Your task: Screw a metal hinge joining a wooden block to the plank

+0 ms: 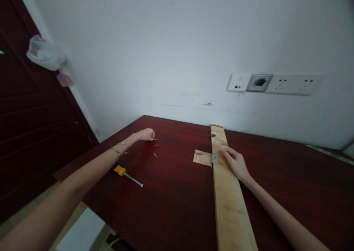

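Observation:
My left hand (147,134) is closed at the far left of the table, its fingertips pinched at the end of a small screw (155,139). Two more screws, one just nearer (157,145) and one lower (155,155), lie loose beside it. My right hand (236,164) rests on a long wooden board (229,203), fingers stretched out near a small metal hinge (214,158). That hinge sits where a short wooden piece (202,157) meets the board's left edge. A screwdriver (129,176) with a yellow and black handle lies below my left forearm.
The dark red table (177,199) stands against a white wall with sockets (289,84) at right. A white box (83,230) is below the table's front left edge. A plastic bag (45,53) hangs by the dark door (24,107). A flat strip (330,153) lies far right.

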The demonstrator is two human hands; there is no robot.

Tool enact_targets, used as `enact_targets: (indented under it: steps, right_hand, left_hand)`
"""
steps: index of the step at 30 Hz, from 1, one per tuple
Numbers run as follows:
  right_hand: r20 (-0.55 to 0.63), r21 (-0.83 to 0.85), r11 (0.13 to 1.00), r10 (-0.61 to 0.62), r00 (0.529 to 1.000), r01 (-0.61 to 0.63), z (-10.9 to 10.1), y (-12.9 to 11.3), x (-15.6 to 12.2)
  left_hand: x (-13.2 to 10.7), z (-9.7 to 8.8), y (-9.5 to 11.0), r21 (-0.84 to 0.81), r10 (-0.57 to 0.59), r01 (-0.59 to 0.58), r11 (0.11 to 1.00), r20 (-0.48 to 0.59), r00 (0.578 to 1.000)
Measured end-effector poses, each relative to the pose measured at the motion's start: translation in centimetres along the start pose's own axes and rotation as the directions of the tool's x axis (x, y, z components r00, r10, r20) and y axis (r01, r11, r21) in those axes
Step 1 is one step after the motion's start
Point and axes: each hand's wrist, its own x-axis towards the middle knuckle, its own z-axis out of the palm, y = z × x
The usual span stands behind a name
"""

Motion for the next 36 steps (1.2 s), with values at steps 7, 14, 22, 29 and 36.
enact_targets:
  steps: [7,14,22,29,36]
  right_hand:
    - [0.010,0.001,1.000,0.008,1.000,-0.008,0.1,-0.2,0.0]
    - [0.023,0.017,1.000,0.005,1.000,-0.006,0.0,-0.3,0.0]
    - [-0.001,0.083,0.997,0.006,1.000,-0.006,0.0,-0.6,0.1]
    - [-0.030,0.155,0.988,0.023,0.999,-0.018,0.1,-0.7,0.3]
    - [-0.058,0.229,0.973,0.054,0.997,-0.039,-0.1,-1.7,1.0]
  left_hand:
    - [0.2,0.3,1.0,0.042,0.003,-0.002,0.999,-0.005,1.000]
    - [0.1,-0.2,2.0,-0.018,0.016,-0.017,1.000,-0.059,0.998]
    - [3.6,-0.8,11.4,-0.282,0.239,-0.310,0.908,-0.259,0.936]
    - [4.1,1.9,23.2,-0.658,0.335,-0.601,0.452,-0.500,0.799]
    - [3.8,4.3,26.7,-0.734,0.337,-0.573,0.363,-0.470,0.816]
